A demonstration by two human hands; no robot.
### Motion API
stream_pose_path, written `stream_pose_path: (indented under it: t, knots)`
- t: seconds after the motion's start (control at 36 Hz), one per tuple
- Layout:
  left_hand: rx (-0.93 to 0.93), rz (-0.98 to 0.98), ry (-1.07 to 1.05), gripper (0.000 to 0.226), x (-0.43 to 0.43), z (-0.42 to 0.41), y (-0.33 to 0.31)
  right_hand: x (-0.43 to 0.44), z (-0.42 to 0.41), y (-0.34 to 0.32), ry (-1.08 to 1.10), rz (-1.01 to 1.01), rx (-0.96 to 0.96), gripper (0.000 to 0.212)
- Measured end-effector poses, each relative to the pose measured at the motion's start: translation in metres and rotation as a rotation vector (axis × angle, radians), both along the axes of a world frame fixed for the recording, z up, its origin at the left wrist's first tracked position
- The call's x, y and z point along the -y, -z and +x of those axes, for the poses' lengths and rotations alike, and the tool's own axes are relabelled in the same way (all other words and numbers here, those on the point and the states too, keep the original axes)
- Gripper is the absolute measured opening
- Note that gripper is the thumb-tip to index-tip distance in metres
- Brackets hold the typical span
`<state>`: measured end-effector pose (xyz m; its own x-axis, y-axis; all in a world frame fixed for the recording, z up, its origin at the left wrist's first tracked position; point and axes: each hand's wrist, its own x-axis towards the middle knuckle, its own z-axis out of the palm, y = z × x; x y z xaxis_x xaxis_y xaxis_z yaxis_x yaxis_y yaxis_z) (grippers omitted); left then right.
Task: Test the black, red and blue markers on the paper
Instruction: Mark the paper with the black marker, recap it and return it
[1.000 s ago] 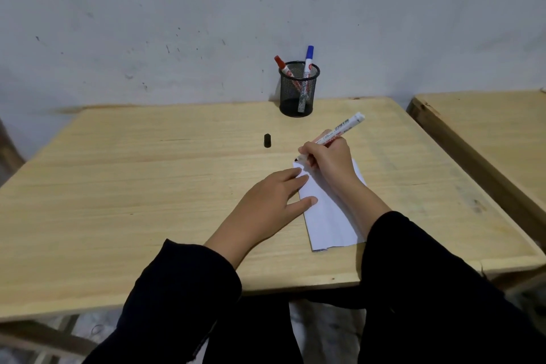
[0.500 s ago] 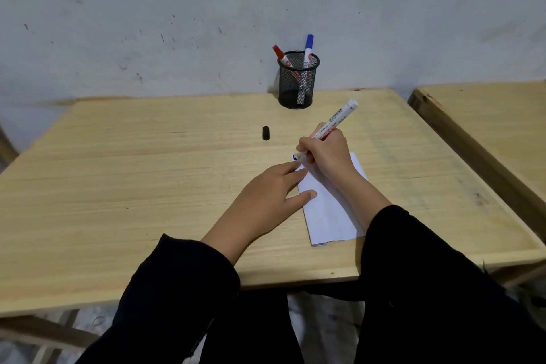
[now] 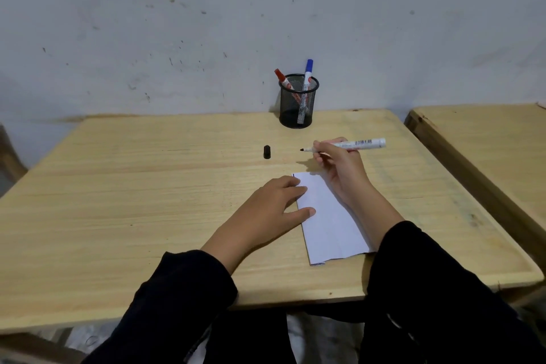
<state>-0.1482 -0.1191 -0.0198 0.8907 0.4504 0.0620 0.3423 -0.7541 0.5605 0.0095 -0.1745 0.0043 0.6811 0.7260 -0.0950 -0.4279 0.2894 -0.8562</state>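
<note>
- Left hand (image 3: 273, 205) lies flat and spread, fingertips pinning the paper's left edge.
- Black cap (image 3: 267, 152) stands loose on the desk (image 3: 147, 201) — small, easily knocked.
- Paper (image 3: 331, 221) is thin and limp; it likely needs pinning.
- Right hand (image 3: 339, 161) grips the uncapped black marker (image 3: 344, 146) mid-barrel, tip off the paper — light, rigid.
- Red marker (image 3: 283, 79) and blue marker (image 3: 307, 77) wait in the mesh cup (image 3: 298, 103).

an uncapped white-barrelled black marker (image 3: 347, 146) lies level above the table, tip pointing left. the folded white paper (image 3: 331, 221) lies flat. red-capped marker (image 3: 283, 80) and blue-capped marker (image 3: 305, 83) stand capped.
</note>
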Motion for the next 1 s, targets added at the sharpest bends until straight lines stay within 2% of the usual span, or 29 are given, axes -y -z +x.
stream_pose_path:
  t: [0.08, 0.19, 0.36, 0.44, 0.53, 0.61, 0.67, 0.69, 0.78, 0.81, 0.86, 1.0]
  knots:
    - [-0.002, -0.052, 0.007, 0.048, -0.006, 0.004, -0.004, 0.003, 0.004, -0.008, -0.002, 0.05, -0.021, 0.015]
    - [0.048, -0.147, -0.002, 0.032, -0.018, 0.011, -0.013, 0.005, 0.009, -0.022, -0.006, 0.036, 0.05, 0.013]
    - [0.248, -0.029, -0.23, 0.035, -0.053, 0.024, -0.026, 0.011, 0.016, -0.036, 0.004, 0.012, 0.146, 0.011]
    - [0.174, -0.041, -0.319, 0.041, -0.067, 0.032, -0.022, 0.014, 0.019, -0.038, 0.003, 0.016, 0.16, 0.01]
    - [0.073, -0.019, -0.318, 0.039, -0.074, 0.039, -0.017, 0.018, 0.021, -0.04, 0.007, 0.007, 0.168, 0.008]
    - [0.099, 0.012, -0.314, 0.024, -0.075, 0.044, -0.016, 0.023, 0.023, -0.041, 0.011, -0.001, 0.178, 0.009]
    - [0.186, -0.015, -0.351, 0.016, -0.071, 0.045, -0.018, 0.025, 0.024, -0.041, 0.002, 0.0, 0.196, 0.009]
    - [0.259, -0.092, -0.372, 0.012, -0.068, 0.045, -0.02, 0.027, 0.025, -0.041, -0.002, 0.001, 0.203, 0.009]
    - [0.539, -0.514, -0.426, 0.006, -0.053, 0.046, -0.034, 0.029, 0.027, -0.041, -0.015, 0.009, 0.219, 0.009]
    - [0.594, -0.566, -0.422, 0.004, -0.05, 0.047, -0.04, 0.029, 0.027, -0.041, -0.017, 0.012, 0.221, 0.01]
    - [0.678, -0.667, -0.401, 0.002, -0.047, 0.05, -0.048, 0.028, 0.026, -0.041, -0.019, 0.024, 0.215, 0.01]
    - [0.811, -1.077, -0.33, 0.008, -0.037, 0.057, -0.059, 0.026, 0.022, -0.041, -0.019, 0.072, 0.206, 0.01]
